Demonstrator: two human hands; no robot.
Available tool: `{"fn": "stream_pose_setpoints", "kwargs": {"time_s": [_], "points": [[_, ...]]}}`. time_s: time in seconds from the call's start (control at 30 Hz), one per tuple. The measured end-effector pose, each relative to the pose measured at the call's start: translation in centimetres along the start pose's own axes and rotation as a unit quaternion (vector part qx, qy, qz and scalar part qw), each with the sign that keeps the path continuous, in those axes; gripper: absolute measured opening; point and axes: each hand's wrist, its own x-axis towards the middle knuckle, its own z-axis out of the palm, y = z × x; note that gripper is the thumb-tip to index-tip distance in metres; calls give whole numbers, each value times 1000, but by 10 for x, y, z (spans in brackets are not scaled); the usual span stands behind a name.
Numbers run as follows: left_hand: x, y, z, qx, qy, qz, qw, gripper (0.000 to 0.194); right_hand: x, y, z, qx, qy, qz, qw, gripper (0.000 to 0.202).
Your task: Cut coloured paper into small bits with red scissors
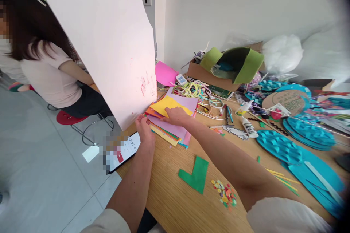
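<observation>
A stack of coloured sheets [188, 103] lies on the wooden table [164, 167], with a yellow sheet [169, 103] on top. My right hand [176, 115] presses on the yellow sheet, its fingers partly spread. My left hand [144, 127] is at the stack's left edge, fingers bent around the lower corner of a large white board [109, 43] that stands tilted at the left. Nearer to me lie an L-shaped green piece [198, 174] and a pile of small coloured dots [224, 193].
A phone [125, 151] sits at the table's left edge. Toward the right are glue bottles [249, 128], blue paper shapes [279, 145] and paper strips [284, 178]. Behind stands a cardboard box [210, 78]. A person [51, 69] sits on a red stool [69, 117] at left.
</observation>
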Motion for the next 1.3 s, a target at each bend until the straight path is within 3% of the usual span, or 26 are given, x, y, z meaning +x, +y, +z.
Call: {"fn": "stream_pose_setpoints", "kwargs": {"time_s": [0.13, 0.33, 0.77, 1.0, 1.3], "points": [[-3, 3, 1, -5, 4, -37, 999, 24, 2, -5, 0, 5, -11, -5, 1000, 82], [-1, 4, -1, -36, -1, -78, 996, 19, 4, -11, 0, 11, -19, -3, 1000, 90], [9, 1, -2, -4, 24, 10, 1000, 20, 4, -9, 4, 14, -12, 0, 1000, 88], [10, 4, 0, 27, -2, 6, 1000, 18, 2, -8, 5, 12, -7, -5, 1000, 87], [8, 7, 2, 67, 5, 4, 998, 18, 2, -7, 6, 16, -1, -4, 1000, 86]]}}
